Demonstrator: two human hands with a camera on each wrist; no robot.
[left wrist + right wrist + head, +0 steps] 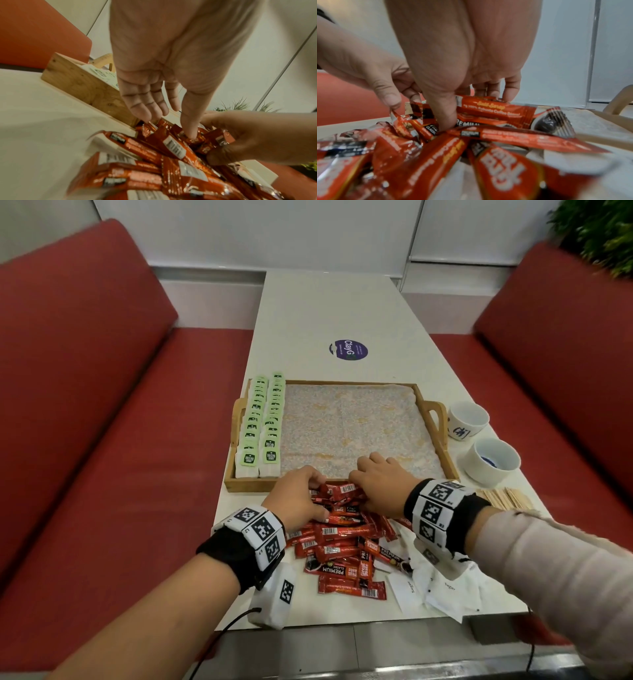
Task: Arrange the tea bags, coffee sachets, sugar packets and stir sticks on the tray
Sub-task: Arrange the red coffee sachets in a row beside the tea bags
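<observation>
A pile of red coffee sachets (342,546) lies on the white table just in front of the wooden tray (442,440). Both hands dig into the pile's far end, against the tray's near rim. My left hand (322,496) pinches a bunch of upright sachets (171,143) between fingers and thumb. My right hand (363,491) grips sachets (496,109) too, thumb pushed into the pile and fingers behind. Two neat rows of green-tagged tea bags (263,426) fill the tray's left side. White sugar packets (442,583) lie front right, wooden stir sticks (507,498) beyond my right wrist.
Two white cups (467,419) (493,460) stand right of the tray. A patterned liner (349,422) covers the tray floor, bare beyond the tea bags. Red benches (85,371) flank the narrow table. A round purple sticker (347,350) sits on the table behind the tray.
</observation>
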